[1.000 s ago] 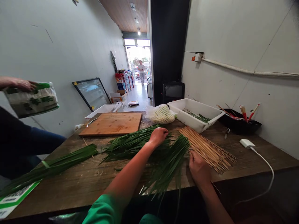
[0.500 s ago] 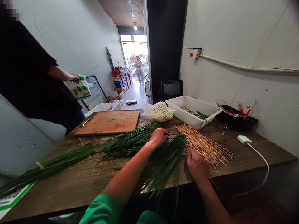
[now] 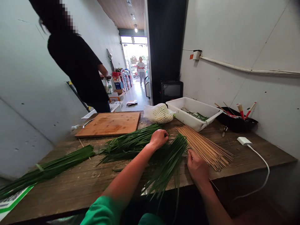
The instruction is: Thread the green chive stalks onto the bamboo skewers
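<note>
My left hand (image 3: 159, 138) is closed in a pinch at the end of a pile of long flat green leaves, like Chinese chives (image 3: 133, 139). What lies between its fingertips is hidden. In my right hand (image 3: 197, 165) is a thin bamboo skewer (image 3: 214, 185), its tail poking out below the wrist. Between my hands a second bunch of chives (image 3: 167, 164) fans out towards the table's front edge, its cut ends close to my right fingertips. Beyond my right hand lies a spread of bamboo skewers (image 3: 206, 147).
On the wooden table (image 3: 70, 190) lie a cutting board (image 3: 112, 124), a tied chive bundle (image 3: 58, 164), a net-wrapped item (image 3: 159, 113) and a white charger (image 3: 244, 141). Behind are a white tub (image 3: 194, 122) and a black tray (image 3: 243, 124). A person (image 3: 79, 68) stands at left; another (image 3: 141, 70) is at the doorway.
The person in black at left has moved away from the table, towards the doorway, with the bag. My hands stay nearly in place.
</note>
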`<state>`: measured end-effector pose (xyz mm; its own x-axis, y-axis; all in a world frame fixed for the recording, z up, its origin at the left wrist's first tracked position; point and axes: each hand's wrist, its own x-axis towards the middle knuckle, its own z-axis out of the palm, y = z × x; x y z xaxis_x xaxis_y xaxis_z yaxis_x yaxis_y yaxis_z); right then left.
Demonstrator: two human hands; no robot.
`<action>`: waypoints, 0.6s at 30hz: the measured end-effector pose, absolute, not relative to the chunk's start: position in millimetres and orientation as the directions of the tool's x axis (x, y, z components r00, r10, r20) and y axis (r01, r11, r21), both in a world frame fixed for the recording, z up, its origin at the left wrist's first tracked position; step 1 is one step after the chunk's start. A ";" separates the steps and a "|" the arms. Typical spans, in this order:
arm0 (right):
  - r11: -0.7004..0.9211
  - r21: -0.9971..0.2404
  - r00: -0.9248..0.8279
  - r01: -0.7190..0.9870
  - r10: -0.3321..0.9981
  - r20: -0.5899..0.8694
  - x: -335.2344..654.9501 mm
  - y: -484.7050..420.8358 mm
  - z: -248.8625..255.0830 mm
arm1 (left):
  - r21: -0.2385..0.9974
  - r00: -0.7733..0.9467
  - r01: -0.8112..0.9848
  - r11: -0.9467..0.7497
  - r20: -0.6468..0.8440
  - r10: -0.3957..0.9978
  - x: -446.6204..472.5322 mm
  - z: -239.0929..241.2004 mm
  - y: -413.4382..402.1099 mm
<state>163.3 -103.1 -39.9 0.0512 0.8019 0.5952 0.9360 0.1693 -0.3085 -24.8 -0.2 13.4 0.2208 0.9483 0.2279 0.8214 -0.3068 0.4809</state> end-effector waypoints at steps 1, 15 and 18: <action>0.172 -0.304 0.050 0.937 0.794 0.605 163.3 -102.9 -40.2 | 0.477 0.222 0.819 -0.318 0.247 0.943 -25.1 13.6 0.2; 0.211 -0.327 0.023 0.921 0.809 0.587 163.4 -102.5 -39.9 | 0.919 0.109 0.330 -0.213 0.187 0.976 -7.0 4.9 -0.1; 0.192 -0.323 0.031 0.927 0.817 0.576 163.4 -102.4 -40.2 | 0.907 0.100 0.362 -0.215 0.191 0.976 -4.3 4.5 -2.0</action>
